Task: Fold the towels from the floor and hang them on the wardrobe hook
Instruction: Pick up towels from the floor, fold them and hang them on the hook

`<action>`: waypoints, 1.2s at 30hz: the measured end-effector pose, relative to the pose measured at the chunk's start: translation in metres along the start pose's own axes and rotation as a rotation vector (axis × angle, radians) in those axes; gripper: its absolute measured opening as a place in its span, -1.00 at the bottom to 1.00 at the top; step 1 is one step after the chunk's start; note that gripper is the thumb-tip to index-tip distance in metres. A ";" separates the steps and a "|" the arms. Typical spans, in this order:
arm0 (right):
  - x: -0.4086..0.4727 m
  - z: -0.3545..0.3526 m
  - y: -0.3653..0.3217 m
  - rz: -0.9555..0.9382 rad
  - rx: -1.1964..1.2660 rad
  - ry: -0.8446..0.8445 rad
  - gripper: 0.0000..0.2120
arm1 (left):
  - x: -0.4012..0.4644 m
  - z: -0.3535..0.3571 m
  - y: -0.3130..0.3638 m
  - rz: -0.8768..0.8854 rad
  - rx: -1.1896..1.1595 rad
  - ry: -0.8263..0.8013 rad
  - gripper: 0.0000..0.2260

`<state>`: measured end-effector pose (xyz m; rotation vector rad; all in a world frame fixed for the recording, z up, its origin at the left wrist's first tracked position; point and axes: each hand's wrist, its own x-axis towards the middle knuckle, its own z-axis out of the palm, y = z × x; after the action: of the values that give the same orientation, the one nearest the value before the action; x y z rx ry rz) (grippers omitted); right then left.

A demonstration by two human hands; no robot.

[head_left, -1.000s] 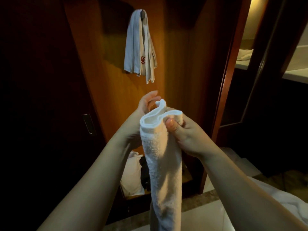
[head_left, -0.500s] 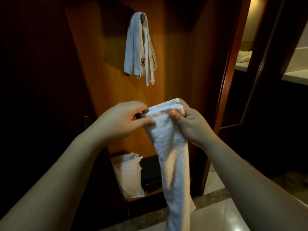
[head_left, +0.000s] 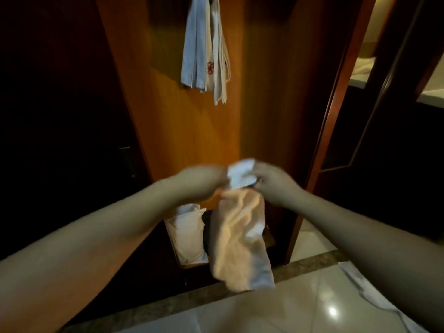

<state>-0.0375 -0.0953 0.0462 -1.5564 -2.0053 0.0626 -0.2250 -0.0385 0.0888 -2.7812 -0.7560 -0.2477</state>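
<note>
Both hands meet in front of the wardrobe panel (head_left: 187,131): the left hand (head_left: 204,181) and right hand (head_left: 271,181) each pinch the top of a white towel (head_left: 237,236), which hangs limp between the forearms. Higher up, folded towels (head_left: 206,49) dangle against the wood. Everything is blurred.

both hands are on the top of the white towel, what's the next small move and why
Probably lift the towel toward the hanging towels on the wardrobe. The left hand and right hand already pinch its bunched top, and the rest hangs as a narrow folded strip below.
</note>
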 end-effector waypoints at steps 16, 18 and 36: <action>0.015 -0.023 0.032 0.245 0.793 -0.198 -0.72 | 0.027 -0.028 -0.040 -0.071 -0.297 -0.141 -0.85; 0.019 -0.031 0.029 0.239 0.751 -0.216 -0.77 | 0.028 -0.038 -0.040 -0.086 -0.281 -0.168 -0.83; 0.010 -0.029 0.024 0.109 0.357 -0.184 -0.84 | 0.015 -0.030 -0.017 -0.117 -0.199 -0.231 -0.85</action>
<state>-0.0043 -0.0880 0.0648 -1.4667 -1.9130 0.5934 -0.2244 -0.0257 0.1243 -2.9922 -1.0013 -0.0218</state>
